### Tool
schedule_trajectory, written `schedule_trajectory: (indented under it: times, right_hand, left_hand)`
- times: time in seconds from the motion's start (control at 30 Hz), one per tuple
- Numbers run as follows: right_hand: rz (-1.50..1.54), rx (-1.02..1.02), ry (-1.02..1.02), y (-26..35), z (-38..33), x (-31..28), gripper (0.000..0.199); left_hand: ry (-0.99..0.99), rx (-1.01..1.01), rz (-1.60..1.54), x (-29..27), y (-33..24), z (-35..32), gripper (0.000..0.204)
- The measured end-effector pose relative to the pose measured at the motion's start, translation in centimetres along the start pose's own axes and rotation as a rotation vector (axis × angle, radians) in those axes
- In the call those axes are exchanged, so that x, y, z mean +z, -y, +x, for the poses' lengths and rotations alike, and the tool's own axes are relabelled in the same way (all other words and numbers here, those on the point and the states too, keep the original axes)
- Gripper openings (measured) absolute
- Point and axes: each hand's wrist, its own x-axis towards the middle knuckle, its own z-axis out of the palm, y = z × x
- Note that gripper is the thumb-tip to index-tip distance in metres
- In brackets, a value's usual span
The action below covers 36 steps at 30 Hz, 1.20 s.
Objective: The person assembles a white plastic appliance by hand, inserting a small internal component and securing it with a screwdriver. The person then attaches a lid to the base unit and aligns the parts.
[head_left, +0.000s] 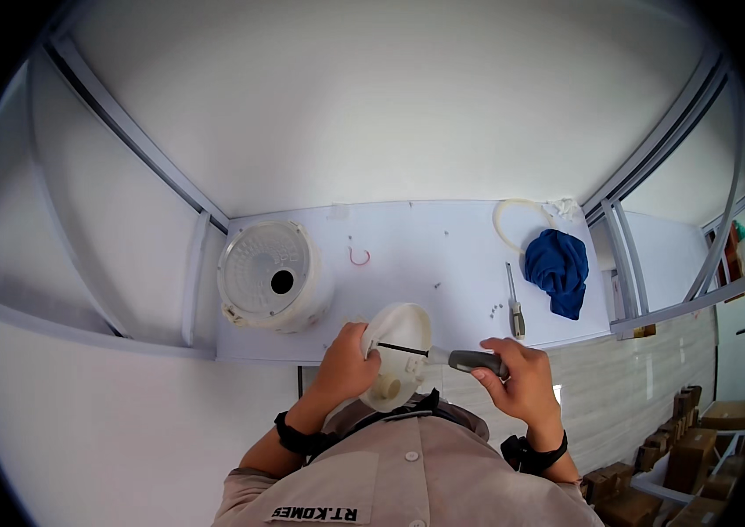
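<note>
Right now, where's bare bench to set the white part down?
Widest bare patch: centre of the table, between the pink hook and the screwdriver, though tiny screws dot its right side. Left is filled by the cooker body; right by the blue cloth and white ring.

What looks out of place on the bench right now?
The white cooker body lies upturned, base up with a round hole showing. Small loose screws lie scattered near the spare screwdriver, and a pink hook lies alone mid-table. A blue cloth sits crumpled.
</note>
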Motion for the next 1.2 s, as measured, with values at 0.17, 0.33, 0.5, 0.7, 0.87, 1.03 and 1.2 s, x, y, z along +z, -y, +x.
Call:
schedule_trajectory:
  times: [0.17,0.33,0.5,0.7,0.87,1.03,1.2]
  right_hand:
    - [-0.053,-0.033,0.076,-0.3,-0.2,0.7,0.037]
    - [0.057,-0.144,0.003,0.7,1.4,1.0,0.033]
    - [0.051,-0.060,0.135,0.0,0.5,0.5,0.035]
    - [0.231,0.324,0.162,0.4,0.5,0.6,0.037]
    - [0.283,-0.070,-0.114,-0.2,0.9,1.9,0.040]
    - [0.097,-0.056,-0.038,-1.1,0.7,0.6,0.026]
    - [0.501,0.409,-0.052,-1.6,0.0,0.8,0.028]
  left_hand:
    - [-0.029,0.016,0.011,-0.3,0.5,-0.1,0.043]
    - [-0.066,-0.010,-0.002,-0.3,1.6,0.0,0.047]
    - [-0.048,-0.013,0.012,-0.5,0.9,-0.1,0.047]
    - [-0.044,0.004,0.000,-0.6,0.6,0.2,0.045]
    - [-0.097,0.001,-0.052,-0.5,1.0,1.0,0.042]
    - [-0.154,0.150,0.028,-1.2,-1.5,1.8,0.039]
    - [-0.262,0.269,0.074,-1.0,-3.5,2.5,0.041]
